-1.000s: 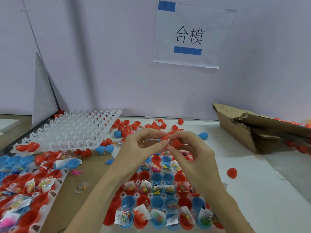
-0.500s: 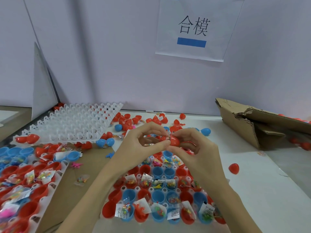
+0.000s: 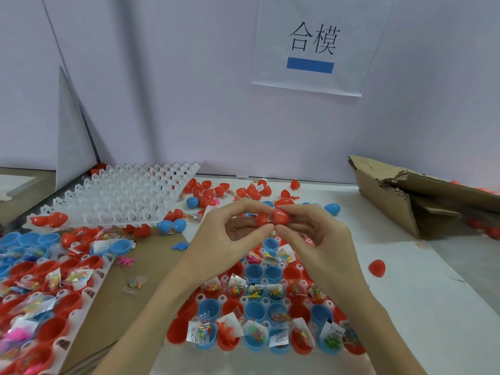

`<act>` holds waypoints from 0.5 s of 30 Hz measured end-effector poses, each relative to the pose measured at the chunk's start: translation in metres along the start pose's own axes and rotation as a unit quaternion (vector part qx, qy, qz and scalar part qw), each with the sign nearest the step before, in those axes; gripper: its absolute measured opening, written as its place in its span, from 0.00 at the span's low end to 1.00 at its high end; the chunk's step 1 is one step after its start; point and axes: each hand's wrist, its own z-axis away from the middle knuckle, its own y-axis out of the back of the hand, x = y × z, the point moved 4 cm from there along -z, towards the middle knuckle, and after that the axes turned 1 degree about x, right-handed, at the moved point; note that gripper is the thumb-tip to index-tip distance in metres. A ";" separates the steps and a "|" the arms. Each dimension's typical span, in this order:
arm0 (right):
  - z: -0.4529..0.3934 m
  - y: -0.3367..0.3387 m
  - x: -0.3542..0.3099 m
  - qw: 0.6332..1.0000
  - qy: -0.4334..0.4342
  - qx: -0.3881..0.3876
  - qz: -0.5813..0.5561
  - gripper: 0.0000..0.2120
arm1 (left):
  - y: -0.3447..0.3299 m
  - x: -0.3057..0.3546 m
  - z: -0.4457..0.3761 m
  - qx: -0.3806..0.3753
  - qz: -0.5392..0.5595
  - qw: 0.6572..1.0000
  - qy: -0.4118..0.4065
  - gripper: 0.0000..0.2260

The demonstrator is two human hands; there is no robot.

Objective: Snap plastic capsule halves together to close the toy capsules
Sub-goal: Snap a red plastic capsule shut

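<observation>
Left hand (image 3: 230, 236): thumb and forefinger pinch red capsule half (image 3: 262, 219).
Right hand (image 3: 319, 236): pinches mating red half (image 3: 282, 215).
Seam: halves touching; full closure apparently not reached.
Below: filled tray (image 3: 266, 303) of open capsules.

This is a small assembly station in a toy-packing workshop. A paper sign (image 3: 319, 44) with printed characters and a blue bar is taped to the plain partition wall at the upper right of the frame. The tabletop (image 3: 422, 307) below is crowded with bulk stock: white moulded trays (image 3: 119, 196) at centre left, a filled tray (image 3: 265, 315) of red and blue capsule halves holding bagged trinkets at the bottom centre, loose red halves (image 3: 251, 190) scattered along the wall, and a torn cardboard box (image 3: 389, 190) at the right edge.
</observation>
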 end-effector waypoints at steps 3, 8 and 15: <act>0.001 0.001 -0.003 1.000 0.001 0.004 -0.014 0.16 | -0.002 0.001 0.000 0.033 0.015 0.999 -0.001 0.14; 0.002 -0.002 -0.003 1.000 0.010 0.008 -0.017 0.16 | -0.004 -0.001 -0.001 0.062 0.040 0.997 0.000 0.09; 0.002 -0.002 -0.008 0.999 0.031 0.020 -0.040 0.15 | -0.008 0.001 0.000 0.067 0.058 0.996 0.007 0.09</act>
